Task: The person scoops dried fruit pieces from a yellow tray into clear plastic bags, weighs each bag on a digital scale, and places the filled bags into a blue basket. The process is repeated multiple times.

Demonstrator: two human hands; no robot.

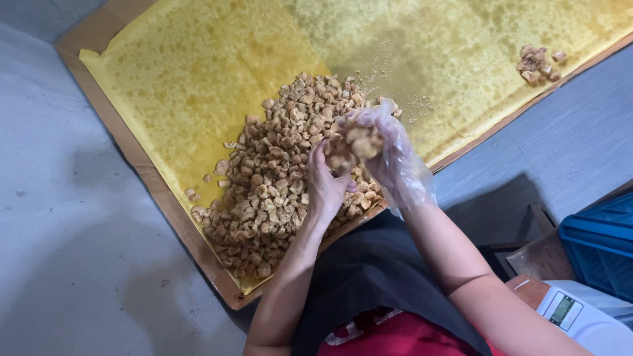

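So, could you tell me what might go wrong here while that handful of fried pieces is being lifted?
1. The right hand holds a heaped scoop in a loose plastic glove; pieces may spill as it lifts.
2. The pile reaches the tray's near edge, so the left hand could nudge pieces onto the floor.
3. The glove looks baggy at the wrist and might slip or snag.

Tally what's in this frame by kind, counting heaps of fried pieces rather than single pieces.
Heaps of fried pieces: 2, the big heap and the small heap
Trays: 1, wooden tray lined with yellow paper
Crates: 1, blue crate
Scales: 1, white scale
Hands: 2, bare left hand, gloved right hand
Total: 7
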